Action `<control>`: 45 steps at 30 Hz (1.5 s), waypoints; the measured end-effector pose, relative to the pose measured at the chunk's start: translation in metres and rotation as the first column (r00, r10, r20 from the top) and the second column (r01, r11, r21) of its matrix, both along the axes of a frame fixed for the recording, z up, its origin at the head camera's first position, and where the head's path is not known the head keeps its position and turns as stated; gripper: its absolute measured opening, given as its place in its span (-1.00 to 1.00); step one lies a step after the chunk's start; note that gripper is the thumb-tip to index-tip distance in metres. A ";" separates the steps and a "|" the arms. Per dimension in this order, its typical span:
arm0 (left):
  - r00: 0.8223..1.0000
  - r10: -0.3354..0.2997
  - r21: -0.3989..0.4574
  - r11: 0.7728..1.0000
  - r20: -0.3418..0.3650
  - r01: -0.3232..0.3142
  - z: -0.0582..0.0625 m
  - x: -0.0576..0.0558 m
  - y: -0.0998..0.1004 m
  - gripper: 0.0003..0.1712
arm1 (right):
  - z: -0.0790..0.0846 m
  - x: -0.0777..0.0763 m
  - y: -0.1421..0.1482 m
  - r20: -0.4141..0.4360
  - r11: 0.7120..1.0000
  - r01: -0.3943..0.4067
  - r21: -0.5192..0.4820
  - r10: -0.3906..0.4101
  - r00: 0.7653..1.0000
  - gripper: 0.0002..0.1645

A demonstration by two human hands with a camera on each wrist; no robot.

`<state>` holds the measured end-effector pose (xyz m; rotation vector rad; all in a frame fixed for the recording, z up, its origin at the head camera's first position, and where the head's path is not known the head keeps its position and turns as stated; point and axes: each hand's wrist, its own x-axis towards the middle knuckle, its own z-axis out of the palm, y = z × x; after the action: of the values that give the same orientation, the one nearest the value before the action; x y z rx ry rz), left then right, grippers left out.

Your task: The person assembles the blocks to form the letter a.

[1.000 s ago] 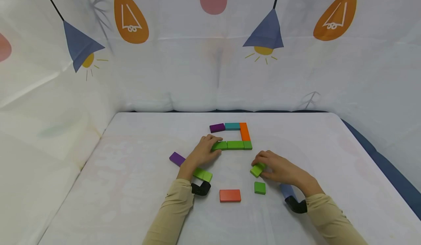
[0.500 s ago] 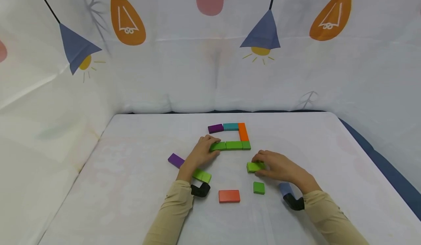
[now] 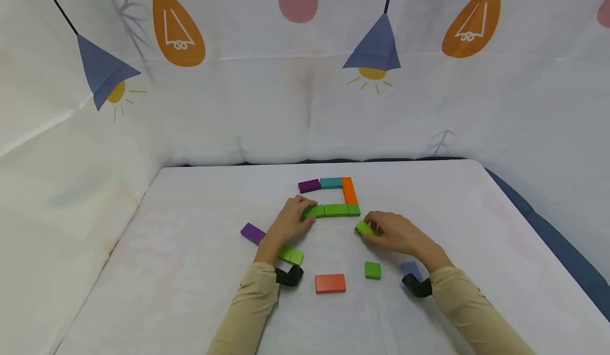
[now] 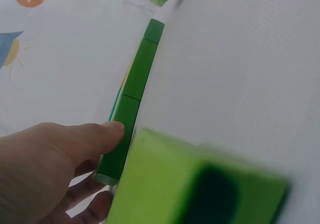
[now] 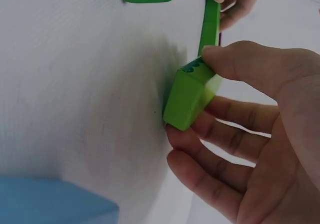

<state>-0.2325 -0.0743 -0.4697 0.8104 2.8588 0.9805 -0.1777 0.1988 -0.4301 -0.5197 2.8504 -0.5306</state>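
My left hand (image 3: 289,221) pinches the leftmost green block (image 4: 119,149) of a flat row, thumb on the near side and fingers behind. Two more green blocks, one long (image 3: 335,210) and one short (image 3: 353,210), continue that row to the right. An orange block (image 3: 349,190) runs back from the row's right end to a teal block (image 3: 331,183), with a purple block (image 3: 309,186) slightly askew beside it. In my right hand (image 3: 402,234), a light green block (image 5: 187,97) is held tilted between thumb and fingers, just front-right of the row.
Under my left forearm lie a purple block (image 3: 252,233) and light green blocks (image 3: 290,255). Nearer me are a red-orange block (image 3: 330,283) and a small green block (image 3: 373,270). A blue block (image 3: 411,269) sits by the right wrist's black camera mount (image 3: 417,286).
My right hand has moved away from me toward the row, turning the light green block as it goes. The left hand keeps its place on the row's end.
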 end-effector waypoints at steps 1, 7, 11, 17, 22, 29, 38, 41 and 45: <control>1.000 -0.002 0.004 1.000 -0.001 0.002 0.000 0.000 0.000 -0.57 | 0.000 0.000 0.000 0.002 1.000 0.006 -0.005 -0.006 1.000 -0.63; 1.000 -0.007 -0.010 1.000 0.000 0.007 -0.003 0.002 0.001 -0.58 | -0.005 0.000 -0.004 0.039 0.998 0.046 -0.038 -0.044 0.998 -0.59; 1.000 -0.005 -0.014 1.000 -0.007 0.005 -0.006 0.003 0.002 -0.58 | -0.007 0.000 -0.009 0.062 0.995 0.078 -0.058 -0.074 0.995 -0.55; 1.000 -0.011 -0.014 1.000 0.000 0.011 -0.007 0.005 0.001 -0.58 | -0.010 0.001 -0.015 0.096 0.987 0.155 -0.047 -0.150 0.984 -0.54; 1.000 -0.012 -0.007 1.000 -0.010 0.012 -0.008 0.004 0.001 -0.59 | -0.008 0.000 -0.021 0.130 0.977 0.210 -0.035 -0.204 0.970 -0.53; 1.000 0.000 0.001 1.000 -0.010 0.000 -0.005 0.004 0.000 -0.58 | -0.004 0.000 -0.027 0.141 0.966 0.257 -0.013 -0.253 0.957 -0.51; 1.000 0.012 -0.003 1.000 -0.010 -0.012 -0.003 0.004 -0.001 -0.58 | -0.007 -0.001 -0.031 0.102 0.956 0.290 -0.031 -0.286 0.953 -0.50; 1.000 0.008 -0.001 1.000 -0.013 -0.008 -0.002 0.003 -0.001 -0.58 | -0.009 -0.002 -0.032 0.092 0.954 0.299 -0.028 -0.295 0.951 -0.49; 1.000 0.005 0.002 1.000 -0.020 -0.005 -0.003 0.003 -0.001 -0.58 | -0.010 -0.003 -0.033 0.082 0.952 0.305 -0.021 -0.302 0.950 -0.48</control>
<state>-0.2296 -0.0758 -0.4727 0.8179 2.8782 0.9818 -0.1805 0.1656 -0.4405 -0.0590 2.8635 -0.6339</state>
